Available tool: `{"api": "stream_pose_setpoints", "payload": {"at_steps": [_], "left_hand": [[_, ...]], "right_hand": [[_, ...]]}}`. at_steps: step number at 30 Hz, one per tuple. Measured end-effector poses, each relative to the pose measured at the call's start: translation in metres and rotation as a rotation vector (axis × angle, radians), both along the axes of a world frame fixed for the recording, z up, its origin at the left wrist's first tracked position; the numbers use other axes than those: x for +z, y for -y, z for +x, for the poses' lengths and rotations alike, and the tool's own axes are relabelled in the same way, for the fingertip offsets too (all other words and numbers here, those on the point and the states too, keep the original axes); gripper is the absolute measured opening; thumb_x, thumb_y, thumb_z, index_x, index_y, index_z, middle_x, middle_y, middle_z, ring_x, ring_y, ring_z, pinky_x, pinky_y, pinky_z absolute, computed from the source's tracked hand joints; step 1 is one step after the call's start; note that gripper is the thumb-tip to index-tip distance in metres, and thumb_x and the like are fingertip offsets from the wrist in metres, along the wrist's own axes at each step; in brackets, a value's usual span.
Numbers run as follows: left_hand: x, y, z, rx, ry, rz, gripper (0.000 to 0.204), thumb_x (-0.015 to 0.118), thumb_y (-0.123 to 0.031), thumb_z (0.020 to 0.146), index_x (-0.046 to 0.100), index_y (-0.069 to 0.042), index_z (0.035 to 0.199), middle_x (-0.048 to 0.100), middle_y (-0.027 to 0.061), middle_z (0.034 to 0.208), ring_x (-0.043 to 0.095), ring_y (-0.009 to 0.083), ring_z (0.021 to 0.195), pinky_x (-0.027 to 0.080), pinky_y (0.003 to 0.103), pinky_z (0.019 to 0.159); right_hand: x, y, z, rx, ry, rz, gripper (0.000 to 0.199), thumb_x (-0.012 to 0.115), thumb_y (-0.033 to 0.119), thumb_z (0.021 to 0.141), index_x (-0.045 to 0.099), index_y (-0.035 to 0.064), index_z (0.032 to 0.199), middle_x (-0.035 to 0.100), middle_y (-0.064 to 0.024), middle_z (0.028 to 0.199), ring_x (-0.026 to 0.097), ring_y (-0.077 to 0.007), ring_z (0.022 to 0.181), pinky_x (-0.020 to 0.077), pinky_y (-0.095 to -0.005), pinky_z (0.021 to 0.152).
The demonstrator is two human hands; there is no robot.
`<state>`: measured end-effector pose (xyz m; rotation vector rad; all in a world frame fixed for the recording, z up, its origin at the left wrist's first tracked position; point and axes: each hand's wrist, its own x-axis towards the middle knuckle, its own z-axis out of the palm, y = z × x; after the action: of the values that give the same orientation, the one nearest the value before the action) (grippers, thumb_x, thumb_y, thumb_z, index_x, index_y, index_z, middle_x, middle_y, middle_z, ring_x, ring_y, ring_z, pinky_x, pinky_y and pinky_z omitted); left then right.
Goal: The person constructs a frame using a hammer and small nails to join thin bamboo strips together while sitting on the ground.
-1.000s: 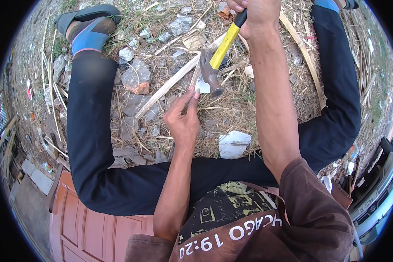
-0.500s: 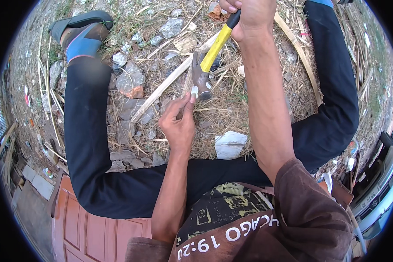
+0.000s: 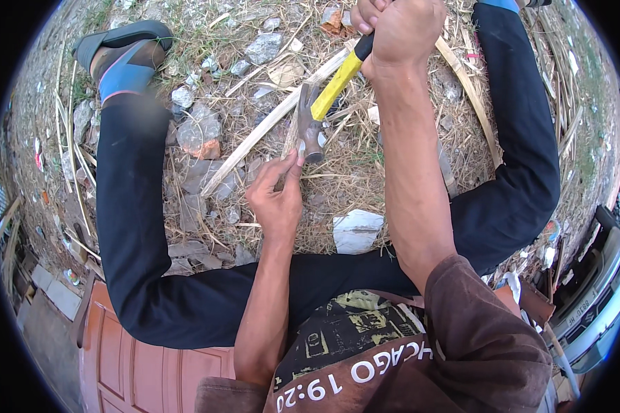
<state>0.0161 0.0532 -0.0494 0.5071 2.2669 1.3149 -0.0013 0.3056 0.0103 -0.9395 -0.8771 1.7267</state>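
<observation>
My right hand (image 3: pixel 403 38) is wrapped round the black grip of a claw hammer (image 3: pixel 335 88), whose shaft is yellow and whose head is dull metal. The hammer slants down to the left, its head just above the fingertips of my left hand (image 3: pixel 277 198). Between that thumb and finger is pinched a small whitish piece (image 3: pixel 300 146), close beside the hammer head. Its kind is too small to make out, and the fingers partly cover it. Whether the hammer touches it I cannot tell.
Dry grass, stones and a long pale wood strip (image 3: pixel 255 134) lie between my spread legs. A white broken slab (image 3: pixel 357 231) sits near my lap. Another curved strip (image 3: pixel 472 93) lies by my right leg. Behind are a reddish panelled door (image 3: pixel 141 375) and a parked vehicle (image 3: pixel 592 310).
The whole view has shifted slightly. The hammer head sits a little lower against my left fingertips, and both hands keep their holds.
</observation>
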Motion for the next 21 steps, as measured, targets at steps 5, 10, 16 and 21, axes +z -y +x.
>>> {"api": "stream_pose_setpoints", "payload": {"at_steps": [5,10,16,21], "left_hand": [[0.0,-0.003,0.009,0.032,0.101,0.046,0.014,0.076,-0.004,0.086,0.076,0.001,0.099,0.074,0.0151,0.093,0.07,0.0188,0.085,0.052,0.031,0.08],[-0.007,0.002,0.011,0.006,0.167,-0.024,0.014,0.074,-0.008,0.089,0.073,0.002,0.098,0.072,0.0116,0.091,0.066,0.0163,0.085,0.05,0.031,0.08],[-0.014,0.002,-0.003,-0.141,-0.046,-0.033,0.019,0.073,-0.011,0.089,0.07,0.002,0.102,0.068,0.0132,0.103,0.064,0.0204,0.093,0.049,0.033,0.083],[0.009,-0.028,0.0,-0.244,-0.238,-0.111,0.035,0.076,-0.019,0.086,0.065,-0.003,0.115,0.064,0.0212,0.116,0.063,0.0374,0.105,0.048,0.045,0.091]], "right_hand": [[0.01,-0.012,-0.017,0.064,0.111,-0.221,0.03,0.056,0.025,0.094,0.045,0.0134,0.069,0.035,0.0017,0.049,0.035,-0.0106,0.037,0.0303,-0.0277,0.035],[-0.012,-0.016,-0.023,0.14,0.06,-0.267,0.027,0.058,0.022,0.093,0.044,0.0133,0.072,0.034,0.002,0.052,0.036,-0.0113,0.039,0.0295,-0.027,0.036],[-0.02,-0.006,0.01,0.056,-0.257,-0.244,0.027,0.052,0.022,0.096,0.041,0.0144,0.072,0.034,0.0023,0.053,0.031,-0.0103,0.038,0.0289,-0.0267,0.037],[0.021,-0.043,0.069,-0.048,-0.259,-0.055,0.029,0.05,0.022,0.096,0.041,0.0156,0.069,0.034,0.005,0.051,0.029,-0.0075,0.036,0.0273,-0.0246,0.037]]}}
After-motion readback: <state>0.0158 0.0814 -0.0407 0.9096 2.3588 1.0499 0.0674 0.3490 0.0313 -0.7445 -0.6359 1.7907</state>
